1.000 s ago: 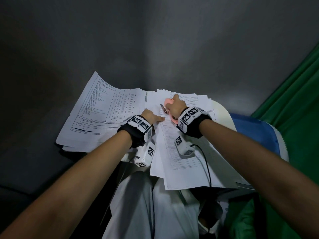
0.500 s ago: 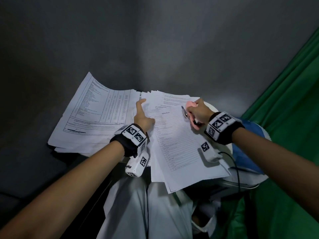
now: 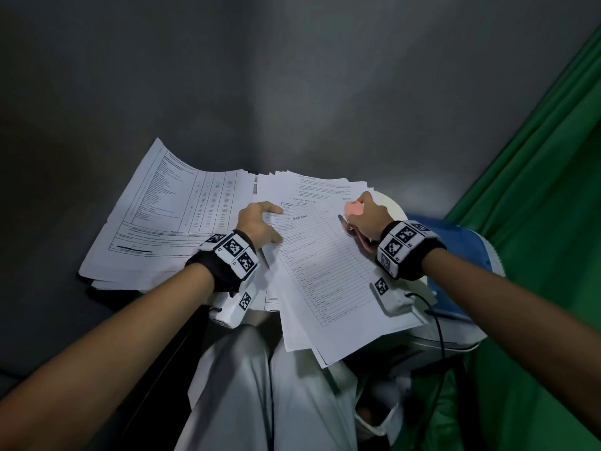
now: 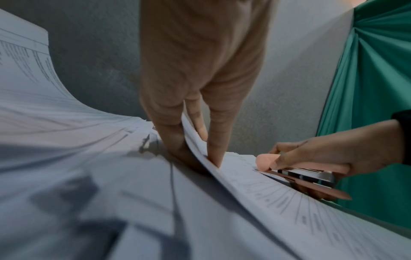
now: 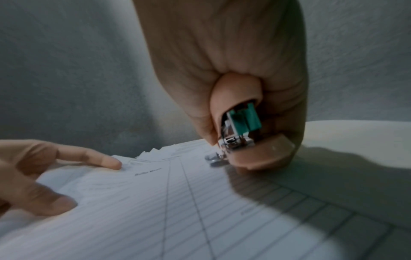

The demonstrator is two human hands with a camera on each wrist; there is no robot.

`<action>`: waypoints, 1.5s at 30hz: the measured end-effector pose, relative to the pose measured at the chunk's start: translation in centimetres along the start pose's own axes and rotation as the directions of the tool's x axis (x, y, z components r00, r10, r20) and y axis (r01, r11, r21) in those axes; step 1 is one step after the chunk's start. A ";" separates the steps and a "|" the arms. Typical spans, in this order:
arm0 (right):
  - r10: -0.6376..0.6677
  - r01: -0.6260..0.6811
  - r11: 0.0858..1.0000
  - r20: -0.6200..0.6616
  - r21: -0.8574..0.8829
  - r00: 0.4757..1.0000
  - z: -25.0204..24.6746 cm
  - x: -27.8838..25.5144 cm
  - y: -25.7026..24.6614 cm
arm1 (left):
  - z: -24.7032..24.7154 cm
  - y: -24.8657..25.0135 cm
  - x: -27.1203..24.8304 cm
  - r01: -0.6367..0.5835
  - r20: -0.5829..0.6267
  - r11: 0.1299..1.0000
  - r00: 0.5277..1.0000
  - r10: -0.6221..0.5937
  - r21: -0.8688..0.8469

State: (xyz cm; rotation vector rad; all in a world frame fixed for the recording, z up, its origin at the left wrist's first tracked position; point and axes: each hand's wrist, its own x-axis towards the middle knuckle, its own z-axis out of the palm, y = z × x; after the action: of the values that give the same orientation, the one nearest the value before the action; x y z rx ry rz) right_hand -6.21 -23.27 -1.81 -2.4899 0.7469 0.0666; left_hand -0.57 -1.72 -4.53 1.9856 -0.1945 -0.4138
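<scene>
A stack of printed forms (image 3: 325, 271) lies on a small white round table (image 3: 395, 211), and its top sheets sit askew. My left hand (image 3: 266, 222) pinches the left edge of the top sheets (image 4: 222, 177), thumb under and fingers on top. My right hand (image 3: 367, 214) grips a pink stapler (image 3: 353, 208) at the sheets' upper right corner. The stapler (image 4: 300, 173) has its nose over the paper's edge. In the right wrist view the stapler (image 5: 240, 128) shows its metal mouth just above the sheet (image 5: 177, 202).
A second stack of wide table printouts (image 3: 169, 229) lies to the left, curling up against the grey wall (image 3: 227, 92). A blue object (image 3: 455, 242) and a green curtain (image 3: 536, 222) are on the right. My lap in white trousers (image 3: 260, 385) is below.
My right hand has carried the stapler from the sheet's upper middle to its upper right corner. My left hand has slid up the left edge and now pinches the top sheets.
</scene>
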 end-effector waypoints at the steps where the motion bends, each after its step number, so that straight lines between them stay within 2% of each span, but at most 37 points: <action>1: 0.011 -0.011 1.000 -0.014 0.006 1.000 0.0 0.2 0.0 | 0.1 0.0 0.0 -0.006 0.027 1.000 1.000 0.005 0.015; 5: -0.011 0.011 1.000 -0.018 -0.010 1.000 0.1 1.1 -0.3 | 0.3 0.1 0.4 0.011 0.074 0.998 0.997 -0.016 0.061; 14: -0.132 0.133 0.984 0.015 -0.115 0.991 0.6 1.8 0.1 | 0.3 0.0 0.9 0.053 0.070 0.997 0.996 -0.056 0.052; 22: -0.025 0.022 0.995 -0.022 -0.094 0.999 1.4 3.0 -1.1 | 0.3 0.1 0.8 0.026 0.067 0.996 0.997 -0.032 0.086; 27: -0.134 0.105 0.955 -0.089 -0.279 0.987 2.5 2.7 -1.1 | 0.2 0.0 0.8 0.022 0.087 0.994 0.996 -0.031 0.105; 29: -0.105 0.090 0.970 -0.057 -0.226 0.993 2.2 3.1 -1.2 | 0.1 -0.1 0.8 0.011 0.089 0.993 0.996 -0.021 0.115; 33: 0.007 -0.007 1.000 -0.042 -0.005 0.999 1.6 3.9 -1.7 | 0.3 0.0 0.9 -0.007 0.091 0.993 0.996 -0.004 0.121; 37: -0.059 0.045 0.992 -0.116 -0.120 0.992 3.3 3.8 -2.1 | 0.4 -0.2 1.0 0.000 0.099 0.993 0.995 -0.012 0.120; 39: -0.059 0.045 0.993 -0.131 -0.111 0.990 3.5 4.3 -2.4 | 0.5 -0.3 1.0 0.002 0.085 0.994 0.996 -0.011 0.113; 42: 0.133 -0.126 0.990 -0.102 0.069 0.986 2.6 5.1 -3.1 | 0.6 -0.5 1.1 0.007 0.071 0.994 0.997 -0.014 0.105; 44: 0.160 -0.134 0.969 -0.115 0.209 0.980 2.0 5.2 -3.0 | 0.6 -0.4 1.1 0.010 0.062 0.995 0.998 -0.016 0.096; 45: 0.131 -0.101 0.960 -0.100 0.263 0.986 1.7 5.3 -2.7 | 0.6 -0.4 1.2 0.015 0.061 0.996 0.998 -0.021 0.091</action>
State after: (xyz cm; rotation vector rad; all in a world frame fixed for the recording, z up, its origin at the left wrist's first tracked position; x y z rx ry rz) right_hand -0.15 -23.18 -2.99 -2.2164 0.8905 -0.1272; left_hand 0.28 -2.41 -5.40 2.0666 -0.2381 -0.4860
